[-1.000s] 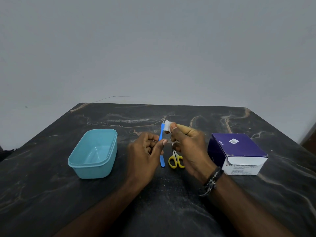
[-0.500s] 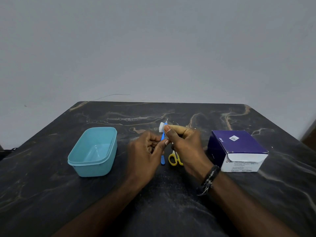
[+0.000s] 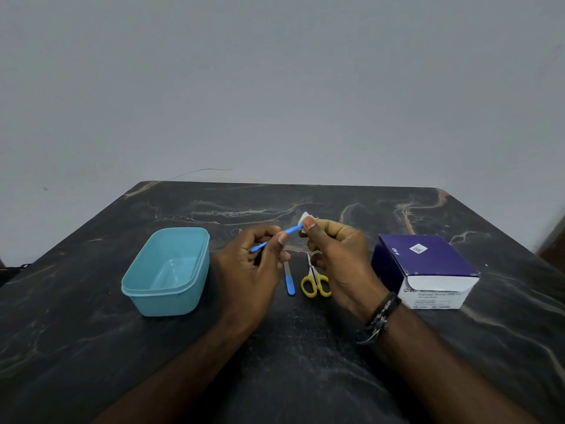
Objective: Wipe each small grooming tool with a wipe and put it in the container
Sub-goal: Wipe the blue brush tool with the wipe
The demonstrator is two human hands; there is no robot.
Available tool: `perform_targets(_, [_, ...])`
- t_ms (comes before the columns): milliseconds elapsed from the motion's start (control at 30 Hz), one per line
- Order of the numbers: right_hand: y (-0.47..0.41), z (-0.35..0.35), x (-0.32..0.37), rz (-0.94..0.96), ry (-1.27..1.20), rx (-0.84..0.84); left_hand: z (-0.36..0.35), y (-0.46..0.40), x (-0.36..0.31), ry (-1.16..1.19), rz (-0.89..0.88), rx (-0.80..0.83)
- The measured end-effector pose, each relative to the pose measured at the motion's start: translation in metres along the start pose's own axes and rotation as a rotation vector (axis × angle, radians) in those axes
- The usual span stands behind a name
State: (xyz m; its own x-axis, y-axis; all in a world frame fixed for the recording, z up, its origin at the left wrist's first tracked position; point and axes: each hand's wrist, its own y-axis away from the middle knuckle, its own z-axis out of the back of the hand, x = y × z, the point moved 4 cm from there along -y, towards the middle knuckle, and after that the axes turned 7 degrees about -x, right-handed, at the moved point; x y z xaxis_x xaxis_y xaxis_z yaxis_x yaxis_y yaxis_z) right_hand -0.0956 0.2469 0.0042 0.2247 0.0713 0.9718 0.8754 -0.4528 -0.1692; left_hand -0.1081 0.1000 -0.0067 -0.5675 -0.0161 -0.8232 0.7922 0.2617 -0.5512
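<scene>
My left hand [image 3: 249,264] pinches a thin blue grooming tool [image 3: 292,230] and holds it nearly level above the table. My right hand [image 3: 339,255] pinches a small white wipe [image 3: 303,218] around the tool's right end. Below the hands, a nail file with a blue handle [image 3: 289,280] and small yellow-handled scissors [image 3: 315,281] lie on the dark marble table [image 3: 275,347]. The light-blue plastic container [image 3: 166,270] stands open to the left of my left hand, with nothing visible inside.
A purple and white box of alcohol swabs [image 3: 425,270] sits to the right of my right hand, its flap open toward me. A grey wall rises behind the table's far edge.
The blue tool has tilted from nearly upright to nearly level, its free end swinging left. My right hand with the wipe has shifted right along it. The file and scissors now show more.
</scene>
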Motion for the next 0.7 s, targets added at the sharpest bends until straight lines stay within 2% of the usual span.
perform_targets(133, [-0.005,0.007,0.002,-0.051,-0.131,-0.071,0.000,0.000,-0.003,0.066,0.046,-0.031])
perform_targets(267, [-0.012,0.017,0.008,0.112,-0.056,-0.178,0.003,-0.005,-0.003,0.082,0.063,-0.064])
perform_targets(300, [-0.012,0.019,0.014,0.220,0.014,-0.191,0.004,-0.006,-0.003,0.076,0.055,-0.060])
perform_targets(367, [-0.007,0.018,0.027,0.554,0.266,-0.168,0.004,-0.007,-0.004,0.065,0.037,-0.042])
perform_targets(433, [0.001,0.011,0.032,0.905,0.556,-0.068,0.003,-0.006,-0.004,0.057,0.027,-0.019])
perform_targets(467, [0.004,0.007,0.031,1.003,0.652,-0.015,0.002,-0.006,-0.003,0.055,0.028,-0.009])
perform_targets(600, [0.008,-0.001,0.020,1.053,0.882,0.056,0.001,-0.006,-0.002,0.073,0.028,0.010])
perform_targets(700, [0.004,0.004,0.023,1.042,0.877,0.018,0.002,-0.006,-0.001,0.047,0.016,0.018])
